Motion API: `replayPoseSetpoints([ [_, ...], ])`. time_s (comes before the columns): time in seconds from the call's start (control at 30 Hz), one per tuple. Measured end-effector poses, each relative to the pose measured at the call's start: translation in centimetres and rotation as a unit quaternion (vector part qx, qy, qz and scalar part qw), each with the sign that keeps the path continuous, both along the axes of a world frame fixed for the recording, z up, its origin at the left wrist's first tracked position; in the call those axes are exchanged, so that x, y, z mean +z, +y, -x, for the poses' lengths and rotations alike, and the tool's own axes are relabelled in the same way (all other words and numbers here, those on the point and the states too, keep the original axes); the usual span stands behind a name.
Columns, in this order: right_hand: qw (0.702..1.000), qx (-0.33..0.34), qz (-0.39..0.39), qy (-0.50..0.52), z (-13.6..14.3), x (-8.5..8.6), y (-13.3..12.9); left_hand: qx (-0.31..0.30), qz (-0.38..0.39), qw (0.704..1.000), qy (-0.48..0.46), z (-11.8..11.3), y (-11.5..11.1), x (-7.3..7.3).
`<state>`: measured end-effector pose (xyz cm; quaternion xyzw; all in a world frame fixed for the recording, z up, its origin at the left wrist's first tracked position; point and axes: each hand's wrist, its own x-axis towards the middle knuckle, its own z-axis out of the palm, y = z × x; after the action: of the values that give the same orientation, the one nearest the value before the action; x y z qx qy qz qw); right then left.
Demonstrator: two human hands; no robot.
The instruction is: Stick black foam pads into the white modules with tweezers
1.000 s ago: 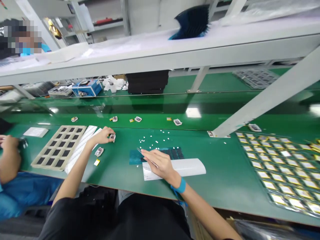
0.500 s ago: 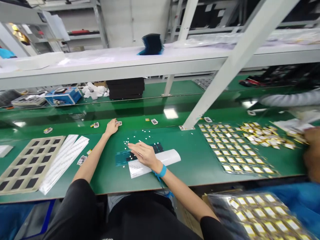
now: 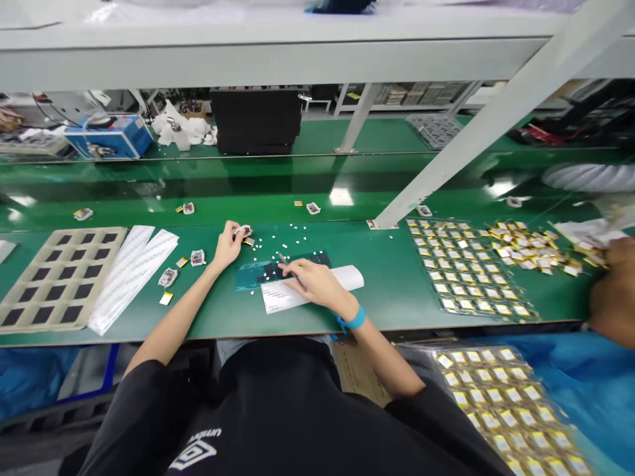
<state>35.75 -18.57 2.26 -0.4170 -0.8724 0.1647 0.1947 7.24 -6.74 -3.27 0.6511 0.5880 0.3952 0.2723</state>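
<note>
My left hand [image 3: 228, 246] is closed on a small white-rimmed device housing [image 3: 245, 231], and a yellow-edged battery [image 3: 249, 242] hangs beside it. Fingers pinched, my right hand [image 3: 315, 283] holds a slim pair of tweezers [image 3: 282, 257] over a dark strip sheet on blue film [image 3: 247, 276]. Partly under that hand lies a curled white backing sheet [image 3: 278, 297]. Small white bits [image 3: 268, 272] are scattered over the film and the green bench around it. Near my left forearm rest two more housings [image 3: 198, 257] with batteries [image 3: 166, 299].
A beige compartment tray [image 3: 62, 271] and white paper strips [image 3: 131, 277] lie left. Several housings sit on the green belt [image 3: 268, 198]. A slanted post [image 3: 461, 132] rises at right, near a tray of batteries [image 3: 466, 268], a loose battery pile [image 3: 530, 248] and another person's hand [image 3: 615, 291].
The view has tilted downward. My left hand has come back from the belt with a housing, toward the white bits. My right hand has shifted slightly right over the sheet.
</note>
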Motion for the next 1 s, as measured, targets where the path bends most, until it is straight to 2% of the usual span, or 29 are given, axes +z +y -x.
replayPoseSetpoints([
  [0.17,0.996,0.012,0.029,-0.085,1.4,-1.6,-0.3,0.003,-0.001,0.999,-0.037,0.0,0.1,0.2],
  [0.4,0.991,0.0,0.012,-0.132,1.9,-1.6,0.9,-0.011,-0.036,0.991,-0.127,-0.4,-0.7,0.0],
  [0.6,0.989,-0.039,0.012,-0.143,2.5,-2.1,2.7,0.012,-0.065,0.974,-0.214,-0.8,-1.1,-0.1],
  [0.73,0.99,-0.049,-0.005,-0.132,2.8,-2.0,3.4,0.018,-0.081,0.964,-0.253,-1.3,-1.6,0.5],
  [0.87,0.993,-0.062,-0.031,-0.097,2.7,-0.9,3.6,-0.009,-0.065,0.956,-0.287,-1.9,-2.4,1.3],
  [0.97,0.992,-0.094,-0.077,-0.035,2.9,0.3,4.1,-0.047,-0.027,0.95,-0.307,-2.5,-3.5,1.8],
  [1.0,0.988,-0.089,-0.123,0.019,3.1,0.5,4.4,-0.058,-0.014,0.948,-0.312,-2.7,-3.9,2.0],
])
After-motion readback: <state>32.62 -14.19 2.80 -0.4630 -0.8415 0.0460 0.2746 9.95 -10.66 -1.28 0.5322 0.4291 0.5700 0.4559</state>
